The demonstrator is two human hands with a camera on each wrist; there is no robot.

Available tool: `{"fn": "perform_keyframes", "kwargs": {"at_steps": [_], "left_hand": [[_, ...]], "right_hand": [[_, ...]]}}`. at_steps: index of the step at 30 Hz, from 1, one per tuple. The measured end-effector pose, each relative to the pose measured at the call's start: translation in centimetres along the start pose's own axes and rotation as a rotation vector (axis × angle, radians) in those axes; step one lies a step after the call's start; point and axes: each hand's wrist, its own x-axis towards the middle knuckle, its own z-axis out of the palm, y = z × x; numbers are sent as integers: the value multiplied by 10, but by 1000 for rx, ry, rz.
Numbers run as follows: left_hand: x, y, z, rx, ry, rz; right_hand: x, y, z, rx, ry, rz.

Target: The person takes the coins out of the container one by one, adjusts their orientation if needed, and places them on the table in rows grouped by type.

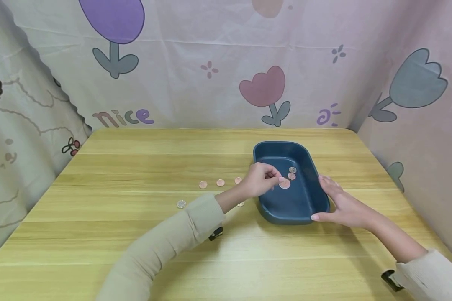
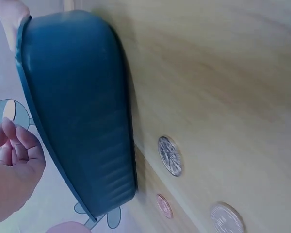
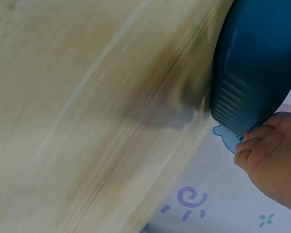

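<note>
From the head, the left hand [image 1: 261,180] pinches a coin [image 1: 285,184] over the blue box [image 1: 291,209], which sits nearer the right edge of the desk [image 1: 109,167] than the left edge. Two small coins [image 1: 291,176] lie inside. More coins [image 1: 220,182] lie left of the box, well in from the desk's front edge. The right hand [image 1: 342,205] is spread against the box's near right corner. From the left wrist, the pinched coin shows above the rim; it is probably light, hard and slippery, so best held by its thin edge. From the right wrist, fingers touch the rim. The box looks stiff but could slide, so its rim seems a good holding place.
</note>
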Motion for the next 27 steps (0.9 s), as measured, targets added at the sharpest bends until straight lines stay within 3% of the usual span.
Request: {"fn": "perform_keyframes", "kwargs": {"at_steps": [13,19,27], "left_hand": [[-37,-17,-29,-117,79,-96],[-52,-30,-53,-109,148,-197],[-71,-44,-82,-47,213,-270]], "right_hand": [[0,1,0,-12,-1,-15],[1,0,0,-14,-2,-19],[0,-1,-2,-10,-7,-10]]}}
